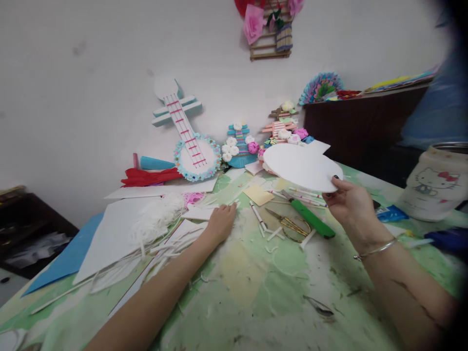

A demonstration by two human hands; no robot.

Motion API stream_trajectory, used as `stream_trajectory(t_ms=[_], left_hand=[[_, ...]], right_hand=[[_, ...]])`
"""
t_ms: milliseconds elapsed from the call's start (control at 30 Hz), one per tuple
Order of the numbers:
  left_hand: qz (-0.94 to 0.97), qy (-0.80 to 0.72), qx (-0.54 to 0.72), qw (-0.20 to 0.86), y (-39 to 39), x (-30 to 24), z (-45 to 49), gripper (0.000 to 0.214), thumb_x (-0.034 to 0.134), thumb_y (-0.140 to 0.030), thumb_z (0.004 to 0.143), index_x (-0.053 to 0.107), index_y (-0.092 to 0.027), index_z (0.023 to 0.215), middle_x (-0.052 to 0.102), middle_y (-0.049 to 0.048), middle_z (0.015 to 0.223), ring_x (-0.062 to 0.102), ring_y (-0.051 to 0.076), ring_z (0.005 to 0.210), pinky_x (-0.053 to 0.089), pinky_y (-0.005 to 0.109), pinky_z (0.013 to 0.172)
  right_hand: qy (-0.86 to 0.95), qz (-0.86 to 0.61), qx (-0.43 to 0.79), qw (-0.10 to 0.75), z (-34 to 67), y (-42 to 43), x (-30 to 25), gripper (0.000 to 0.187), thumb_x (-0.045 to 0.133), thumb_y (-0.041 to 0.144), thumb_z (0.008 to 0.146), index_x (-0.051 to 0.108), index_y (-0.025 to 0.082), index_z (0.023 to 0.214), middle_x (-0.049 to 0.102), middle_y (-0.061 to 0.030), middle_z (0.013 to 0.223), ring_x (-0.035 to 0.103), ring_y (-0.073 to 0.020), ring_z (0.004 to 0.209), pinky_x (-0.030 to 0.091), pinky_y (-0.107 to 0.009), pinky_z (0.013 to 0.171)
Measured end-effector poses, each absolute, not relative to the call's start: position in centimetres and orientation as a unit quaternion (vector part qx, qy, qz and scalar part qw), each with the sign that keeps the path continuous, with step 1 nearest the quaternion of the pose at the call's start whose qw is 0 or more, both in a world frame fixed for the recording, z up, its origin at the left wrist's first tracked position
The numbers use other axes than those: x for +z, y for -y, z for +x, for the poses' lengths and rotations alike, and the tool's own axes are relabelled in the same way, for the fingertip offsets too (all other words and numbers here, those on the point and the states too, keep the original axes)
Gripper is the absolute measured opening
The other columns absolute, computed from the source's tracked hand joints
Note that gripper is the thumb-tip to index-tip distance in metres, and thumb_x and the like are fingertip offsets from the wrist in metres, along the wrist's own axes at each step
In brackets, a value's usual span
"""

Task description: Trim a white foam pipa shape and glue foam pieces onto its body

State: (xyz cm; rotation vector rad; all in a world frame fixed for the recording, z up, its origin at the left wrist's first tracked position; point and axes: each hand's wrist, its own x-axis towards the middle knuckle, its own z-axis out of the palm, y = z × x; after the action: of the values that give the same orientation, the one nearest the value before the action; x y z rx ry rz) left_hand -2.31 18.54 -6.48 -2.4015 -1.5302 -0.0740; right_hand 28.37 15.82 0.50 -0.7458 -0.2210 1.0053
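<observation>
My right hand (349,202) pinches the near right edge of a white oval board (302,166), thumb on top, and holds it tilted above the table. A small pale flap shows behind the board's upper right edge. My left hand (222,220) rests low over the table among white paper strips (199,213), fingers curled together; what is under them is hidden. Between the hands lie a green utility knife (312,218), a pair of gold-handled scissors (294,228), a marker pen (257,214) and a yellow sticky-note pad (259,194).
At the wall stand a white-and-blue paper instrument (186,134) and a blue craft piece (239,146). White sheets (113,234), a tangle of white shreds (157,218) and a blue sheet (68,258) lie left. A white jar (435,180) stands right; tweezers (320,307) lie in front.
</observation>
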Motion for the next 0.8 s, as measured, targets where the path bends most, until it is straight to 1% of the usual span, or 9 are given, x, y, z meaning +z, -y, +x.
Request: stream_trajectory(t_ms=[100,167,300,400,467,533,600,700,800], left_hand=[[-0.804,0.572,-0.052,0.151,-20.1,-6.4,-2.2,0.059,0.029,-0.006,0.085,0.015,-0.007,0.142,0.06,0.0188,0.108,0.054,0.026,0.104,0.043,0.039,0.083],[-0.779,0.603,-0.078,0.154,-20.9,-6.1,-2.1,0.059,0.031,-0.012,0.087,0.013,-0.013,0.144,0.054,0.0191,0.123,0.047,0.03,0.116,0.04,0.046,0.09],[-0.787,0.58,-0.132,0.164,-20.1,-5.6,-0.4,0.043,0.039,-0.02,0.087,0.044,-0.017,0.129,0.033,0.0146,0.144,0.023,0.038,0.133,0.024,0.059,0.1],[-0.883,0.431,-0.158,0.098,-17.7,-5.5,2.2,0.034,0.039,-0.026,0.089,0.052,-0.015,0.118,0.04,0.014,0.139,0.033,0.028,0.13,0.028,0.047,0.104],[-0.934,0.317,-0.158,0.043,-15.9,-5.5,3.9,0.045,0.046,-0.043,0.085,0.048,-0.015,0.121,0.045,0.0147,0.135,0.039,0.026,0.125,0.031,0.042,0.104],[-0.945,0.289,-0.149,0.02,-14.5,-5.5,5.1,0.062,0.054,-0.057,0.076,0.046,-0.015,0.122,0.049,0.0153,0.127,0.042,0.028,0.119,0.034,0.045,0.1],[-0.939,0.316,-0.138,0.016,-13.8,-5.6,5.6,0.052,0.054,-0.054,0.078,0.051,-0.014,0.112,0.054,0.0143,0.115,0.047,0.027,0.109,0.039,0.044,0.093],[-0.931,0.343,-0.125,0.019,-13.7,-5.8,5.3,0.02,0.045,-0.032,0.087,0.056,-0.016,0.093,0.055,0.0107,0.101,0.049,0.023,0.097,0.042,0.038,0.087],[-0.924,0.359,-0.134,0.017,-14.0,-5.7,4.6,0.013,0.042,-0.021,0.087,0.054,-0.016,0.088,0.053,0.0098,0.1,0.048,0.021,0.095,0.042,0.036,0.088]], right_hand=[[0.098,-0.348,0.473,0.803,28.3,-15.8,0.5,0.019,0.049,-0.004,0.074,0.057,0.013,0.076,0.063,-0.0011,0.084,0.058,-0.007,0.061,0.047,-0.014,0.042],[0.099,-0.346,0.471,0.806,28.3,-15.8,0.5,0.02,0.048,-0.005,0.074,0.057,0.013,0.077,0.063,-0.001,0.084,0.058,-0.0069,0.061,0.047,-0.014,0.042],[0.101,-0.346,0.468,0.807,28.3,-15.9,0.4,0.019,0.048,-0.004,0.075,0.056,0.012,0.076,0.063,-0.0017,0.082,0.059,-0.0075,0.061,0.047,-0.013,0.042],[0.107,-0.332,0.472,0.809,28.3,-15.9,0.4,0.019,0.047,-0.004,0.076,0.056,0.013,0.077,0.063,-0.0017,0.081,0.06,-0.0076,0.062,0.048,-0.013,0.043],[0.111,-0.333,0.475,0.807,28.2,-15.9,0.3,0.018,0.048,-0.003,0.076,0.055,0.014,0.077,0.063,-0.0012,0.081,0.06,-0.0076,0.062,0.048,-0.013,0.043],[0.118,-0.339,0.477,0.802,28.2,-15.9,0.2,0.017,0.049,-0.001,0.076,0.055,0.014,0.077,0.063,-0.0006,0.08,0.06,-0.0076,0.062,0.049,-0.014,0.045],[0.121,-0.344,0.477,0.8,28.2,-15.9,0.1,0.016,0.05,-0.001,0.075,0.054,0.015,0.076,0.063,-0.0001,0.079,0.06,-0.0075,0.063,0.051,-0.014,0.046],[0.118,-0.351,0.479,0.796,28.1,-15.8,0.2,0.016,0.051,0.0,0.073,0.053,0.016,0.075,0.063,0.0007,0.078,0.059,-0.0074,0.061,0.05,-0.013,0.044],[0.113,-0.345,0.483,0.797,28.0,-15.8,0.3,0.018,0.051,-0.001,0.073,0.052,0.016,0.076,0.063,0.0006,0.08,0.06,-0.0081,0.063,0.051,-0.015,0.046]])
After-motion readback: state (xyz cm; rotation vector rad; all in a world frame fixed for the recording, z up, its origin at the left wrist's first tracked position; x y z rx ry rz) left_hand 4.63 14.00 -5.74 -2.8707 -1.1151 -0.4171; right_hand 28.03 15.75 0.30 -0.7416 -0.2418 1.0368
